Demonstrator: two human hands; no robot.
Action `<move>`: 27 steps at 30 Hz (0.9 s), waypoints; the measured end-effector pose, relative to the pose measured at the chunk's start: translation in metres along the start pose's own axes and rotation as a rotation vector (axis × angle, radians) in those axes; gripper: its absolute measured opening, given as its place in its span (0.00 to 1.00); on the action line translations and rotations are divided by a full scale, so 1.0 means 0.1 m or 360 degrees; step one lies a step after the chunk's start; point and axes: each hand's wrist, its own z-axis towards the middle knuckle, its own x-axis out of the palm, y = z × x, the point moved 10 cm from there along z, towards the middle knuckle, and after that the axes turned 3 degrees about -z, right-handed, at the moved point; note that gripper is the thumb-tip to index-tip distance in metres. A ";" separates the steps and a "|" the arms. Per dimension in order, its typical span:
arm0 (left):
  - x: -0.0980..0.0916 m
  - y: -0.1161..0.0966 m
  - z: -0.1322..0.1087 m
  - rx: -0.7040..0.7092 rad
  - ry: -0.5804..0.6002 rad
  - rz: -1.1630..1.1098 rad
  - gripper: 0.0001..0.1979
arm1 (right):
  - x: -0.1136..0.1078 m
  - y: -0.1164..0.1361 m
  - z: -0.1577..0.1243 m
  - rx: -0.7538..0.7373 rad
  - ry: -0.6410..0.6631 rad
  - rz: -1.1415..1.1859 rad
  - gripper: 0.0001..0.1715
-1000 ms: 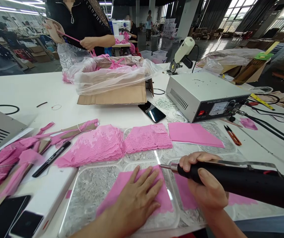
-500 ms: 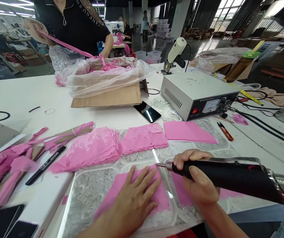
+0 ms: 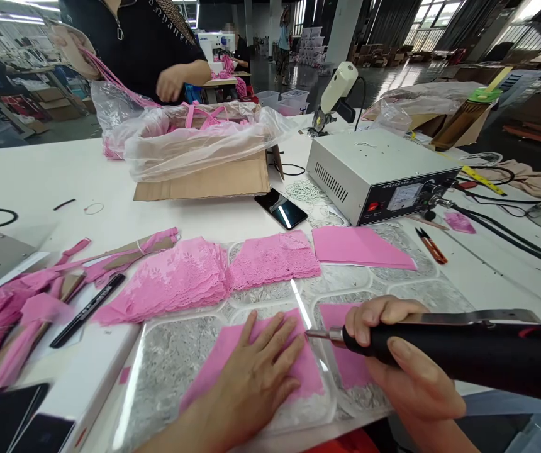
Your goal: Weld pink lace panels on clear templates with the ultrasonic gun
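My left hand [image 3: 251,377] lies flat, fingers spread, on a pink fabric piece [image 3: 214,365] on a clear, silvery-patterned work plate [image 3: 167,365]. My right hand [image 3: 402,358] is wrapped round a black hand-held tool [image 3: 463,358]. Its metal tip [image 3: 315,335] points left and touches the pink piece's right edge near my left fingertips. A second pink piece [image 3: 341,365] lies under the tool. Beyond lie two pink lace stacks [image 3: 180,277] [image 3: 275,258] and a plain pink stack [image 3: 360,246].
A grey control box [image 3: 379,173] stands at right with black cables. A bag-lined carton [image 3: 204,157] of pink straps stands behind, and a person in black [image 3: 143,44] handles straps there. A phone [image 3: 280,209], red snips [image 3: 431,245], a black marker [image 3: 86,308] and pink scraps lie about.
The tool's tip has moved down onto the right edge of the pink piece. My left hand stays flat on it. The person opposite has shifted the straps.
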 end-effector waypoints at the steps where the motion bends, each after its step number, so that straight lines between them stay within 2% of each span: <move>1: 0.00 0.00 0.00 0.0000 -0.0002 0.0004 0.24 | 0.01 0.00 0.00 0.0000 0.0006 0.0001 0.04; 13: -0.04 0.00 0.01 0.0002 -0.0049 -0.0028 0.23 | 0.09 0.02 0.01 0.0003 0.0102 -0.0011 0.04; 20: 0.04 0.01 -0.01 -0.0040 0.0025 -0.0152 0.23 | -0.06 0.10 -0.12 0.0165 0.0081 -0.0065 0.06; 27: 0.02 0.00 -0.01 -0.0051 -0.0020 -0.0107 0.23 | -0.12 0.05 -0.23 0.0230 0.0093 -0.0047 0.06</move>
